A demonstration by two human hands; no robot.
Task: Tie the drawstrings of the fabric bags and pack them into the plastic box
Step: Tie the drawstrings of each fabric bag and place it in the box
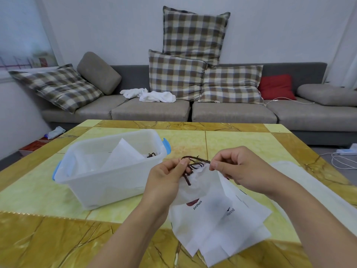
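Bare forearms (123, 235), no sleeves showing

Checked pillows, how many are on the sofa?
4: one pillow leaning at the left end, one in the middle, one stacked above against the wall, one just right of the middle.

You are sitting in a home living room: a long grey sofa (193, 109) runs along the white wall, piled with checked cushions (176, 74) and a red cushion (276, 87). White cloths (152, 95) lie crumpled on the seat, facing your yellow marble-patterned table (241, 138).
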